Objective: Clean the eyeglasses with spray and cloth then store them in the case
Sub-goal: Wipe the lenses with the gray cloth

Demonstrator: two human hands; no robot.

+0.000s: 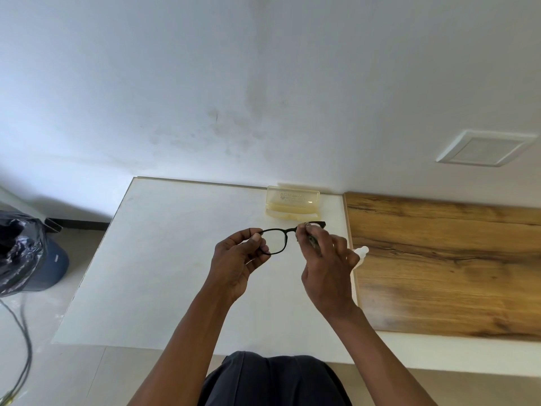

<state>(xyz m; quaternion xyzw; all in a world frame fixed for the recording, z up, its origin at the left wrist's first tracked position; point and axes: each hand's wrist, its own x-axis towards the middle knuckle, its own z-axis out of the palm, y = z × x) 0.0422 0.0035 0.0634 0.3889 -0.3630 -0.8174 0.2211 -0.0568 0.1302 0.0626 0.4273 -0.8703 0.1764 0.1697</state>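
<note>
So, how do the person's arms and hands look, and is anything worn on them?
Both forearms are bare all the way into the frame: no sleeves show. The left hand and the right hand have no gloves, and I see no rings, watch or bracelet. Lower down, dark navy trousers cover the lap.

White tabletop [164, 259] taken as landmark. Left and near parts of it lie bare; broad passage is offered there. At its far edge, against the wall [263, 83], an open case [292, 202] is stood, blocking that stretch. Above its middle, glasses [278, 240] are held up by both hands [238, 262] [328, 268]. At its right edge, beside the wooden panel [439, 259], a white bottle [361, 253] is partly hidden.
</note>
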